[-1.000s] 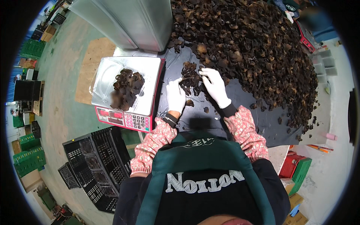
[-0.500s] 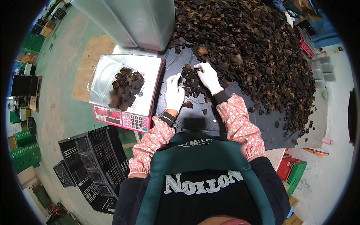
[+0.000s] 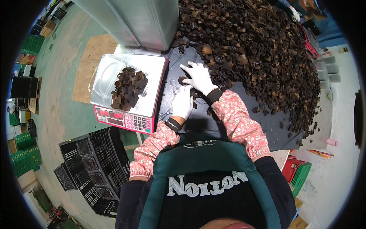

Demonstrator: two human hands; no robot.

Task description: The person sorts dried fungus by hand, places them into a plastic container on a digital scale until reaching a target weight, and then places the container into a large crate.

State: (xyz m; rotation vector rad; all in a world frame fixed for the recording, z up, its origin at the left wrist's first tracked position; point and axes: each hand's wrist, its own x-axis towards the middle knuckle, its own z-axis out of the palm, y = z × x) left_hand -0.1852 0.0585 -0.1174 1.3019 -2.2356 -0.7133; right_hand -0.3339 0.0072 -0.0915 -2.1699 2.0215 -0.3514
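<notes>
Both my hands wear white gloves and are close together over the dark table cover (image 3: pixel 177 72). My left hand (image 3: pixel 183 103) rests low beside the scale, fingers stretched toward my right hand. My right hand (image 3: pixel 201 79) reaches left just above it, with thumb and fingers apart. One dark, curled dried wood ear mushroom (image 3: pixel 180 80) lies by the right thumb. Other pieces are partly hidden under and between my hands. On the scale (image 3: pixel 148 68) to the left, a small heap of these mushrooms (image 3: pixel 129 89) sits on a clear plastic tray (image 3: pixel 106 76).
A large mushroom pile (image 3: pixel 251 49) covers the table's far and right side. Tall stacked clear containers (image 3: pixel 148 26) stand behind the scale. Black crates (image 3: pixel 95 168) are on the floor at left. Another person's gloved hand (image 3: pixel 294 14) is at the far right, near a second red scale (image 3: pixel 310 44).
My right hand has moved left and nearer to my left hand, now covering the small cluster of mushrooms. My left hand has shifted slightly right and toward me.
</notes>
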